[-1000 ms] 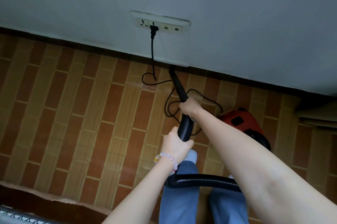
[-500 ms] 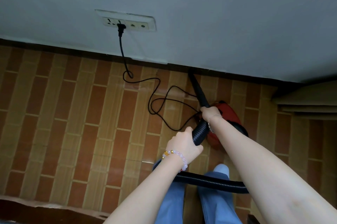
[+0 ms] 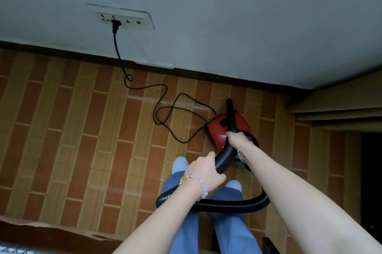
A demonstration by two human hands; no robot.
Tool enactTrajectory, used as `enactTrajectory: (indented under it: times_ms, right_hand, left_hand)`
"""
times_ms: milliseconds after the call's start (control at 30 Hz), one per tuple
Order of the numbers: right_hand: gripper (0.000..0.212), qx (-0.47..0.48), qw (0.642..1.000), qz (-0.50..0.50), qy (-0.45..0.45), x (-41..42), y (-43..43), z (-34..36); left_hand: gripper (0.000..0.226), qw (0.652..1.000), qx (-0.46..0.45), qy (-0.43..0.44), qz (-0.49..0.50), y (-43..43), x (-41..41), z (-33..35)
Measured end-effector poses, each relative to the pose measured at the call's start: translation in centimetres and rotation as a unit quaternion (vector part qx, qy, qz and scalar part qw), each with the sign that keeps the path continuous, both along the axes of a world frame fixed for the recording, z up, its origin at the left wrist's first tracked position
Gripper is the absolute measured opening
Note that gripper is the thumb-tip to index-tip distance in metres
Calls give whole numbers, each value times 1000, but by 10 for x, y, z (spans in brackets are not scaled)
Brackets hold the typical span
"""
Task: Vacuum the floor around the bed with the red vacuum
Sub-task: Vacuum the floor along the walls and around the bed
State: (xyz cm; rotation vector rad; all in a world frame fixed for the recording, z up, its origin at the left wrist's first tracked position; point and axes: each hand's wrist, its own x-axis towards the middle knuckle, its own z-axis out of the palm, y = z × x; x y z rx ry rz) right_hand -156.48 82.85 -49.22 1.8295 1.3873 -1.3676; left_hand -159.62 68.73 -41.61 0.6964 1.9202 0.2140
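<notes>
Fingers (image 3: 232,134) are curled round the black nozzle (image 3: 231,115) by the right hand (image 3: 239,140) and round the ribbed hose (image 3: 224,159) by the left hand (image 3: 205,170), for steering; the red vacuum (image 3: 218,132) is stood just beneath, near the far wall.

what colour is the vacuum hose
Black and ribbed; the hose shows best in the head view.

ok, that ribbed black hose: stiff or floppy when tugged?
Likely floppy: the hose sags in a loop below the left hand. Its ribbing suggests easy bending without kinking. A tug would probably drag the small red vacuum, its cord lying slack.
</notes>
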Motion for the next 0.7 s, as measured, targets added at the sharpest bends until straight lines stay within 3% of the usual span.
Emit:
enactTrajectory:
  times_ms: [167, 367, 500, 600, 700]
  right_hand:
    - [50, -31, 997, 41, 51, 8, -27, -3]
    - [53, -59, 990, 108, 72, 19, -58, -20]
    - [67, -65, 984, 144, 83, 23, -73, -21]
    - [48, -53, 981, 170, 75, 18, -89, 19]
    - [57, -64, 975, 201, 74, 17, -103, 22]
  left_hand:
    - [28, 981, -19, -141, 136, -21, 15, 2]
    - [28, 883, -46, -330, 331, -37, 36, 19]
    - [23, 848, -20, -351, 396, -46, 48, 25]
    - [22, 861, -15, -325, 392, -58, 54, 38]
    - [21, 873, -4, -288, 393, -72, 59, 49]
